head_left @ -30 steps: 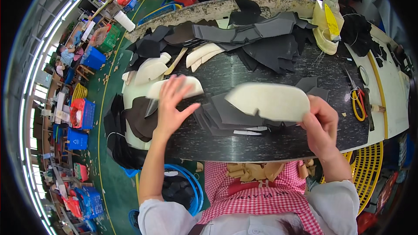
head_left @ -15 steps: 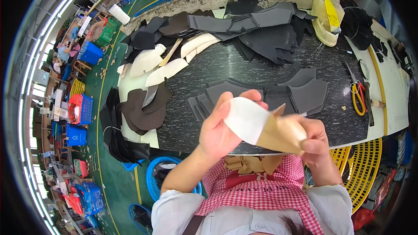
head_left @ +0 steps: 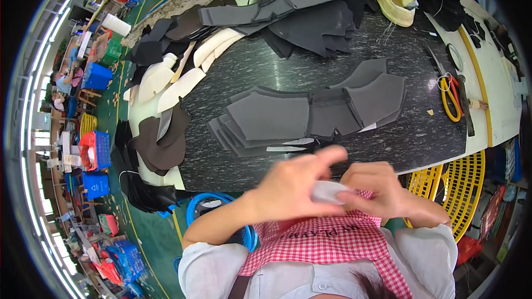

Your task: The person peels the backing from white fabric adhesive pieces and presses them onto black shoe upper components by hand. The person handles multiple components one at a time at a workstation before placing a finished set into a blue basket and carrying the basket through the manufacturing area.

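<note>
My left hand (head_left: pixel 291 185) and my right hand (head_left: pixel 377 189) meet in front of the table's near edge, both smeared by motion. Between them sits a small white piece (head_left: pixel 329 192), mostly covered by fingers. My right thumb presses on it, the other fingers curled. The left hand closes around its other side with one finger stretched forward. Just beyond lie stacked dark grey cut pieces (head_left: pixel 269 115) on the black speckled tabletop (head_left: pixel 244 66). Whether the brown sheet seen earlier is still in my hands is hidden.
Scissors with orange and yellow handles (head_left: pixel 451 99) lie at the right. White curved pieces (head_left: pixel 180 89) and dark brown pieces (head_left: pixel 160 144) are at the left. A pale container with a yellow blade-shaped item (head_left: pixel 396 5) stands far right. Yellow baskets (head_left: pixel 464 194) are below the right edge.
Both hands have moved down and closer together. The white piece, broad and raised before, shows only a small part, and the brown sheet is out of sight. The view has shifted.
</note>
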Motion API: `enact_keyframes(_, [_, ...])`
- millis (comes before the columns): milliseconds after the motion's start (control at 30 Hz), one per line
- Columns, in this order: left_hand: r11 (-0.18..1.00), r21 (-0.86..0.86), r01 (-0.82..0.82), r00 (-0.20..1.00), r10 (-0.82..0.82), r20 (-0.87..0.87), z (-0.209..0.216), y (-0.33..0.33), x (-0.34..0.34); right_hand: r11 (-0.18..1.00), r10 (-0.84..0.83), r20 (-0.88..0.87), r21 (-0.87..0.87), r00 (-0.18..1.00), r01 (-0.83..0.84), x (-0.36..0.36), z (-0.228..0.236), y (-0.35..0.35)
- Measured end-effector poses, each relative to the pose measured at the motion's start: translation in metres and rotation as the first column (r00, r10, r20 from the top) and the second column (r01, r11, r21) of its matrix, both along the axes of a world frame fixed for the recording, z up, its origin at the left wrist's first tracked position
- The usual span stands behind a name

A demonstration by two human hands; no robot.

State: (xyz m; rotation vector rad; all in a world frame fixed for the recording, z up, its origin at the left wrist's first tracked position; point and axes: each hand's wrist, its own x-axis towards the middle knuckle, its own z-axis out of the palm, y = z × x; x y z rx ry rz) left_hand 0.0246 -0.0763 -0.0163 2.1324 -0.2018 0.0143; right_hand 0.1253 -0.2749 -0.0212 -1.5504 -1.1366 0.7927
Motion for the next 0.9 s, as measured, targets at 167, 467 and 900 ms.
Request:
enact_keyframes(167, [0.918, -0.166, -0.360, 0.933, 0.351, -0.082, -0.006, 0.037, 0.018, 0.898, -0.435, 0.391, 0.117, 0.811, 0.425, 0.051, -0.006, 0.000])
enact_keyframes(467, [0.928, 0.161, -0.335, 0.941, 0.320, 0.114, -0.025, 0.031, 0.055, 0.876, -0.426, 0.514, 0.027, 0.744, 0.482, 0.074, -0.029, 0.015])
enact_keyframes(900, [0.515, 0.549, -0.658, 0.752, 0.486, 0.445, -0.015, 0.210, 0.015, 0.947, -0.311, 0.778, 0.301, 0.546, 0.111, 0.183, 0.009, 0.156])
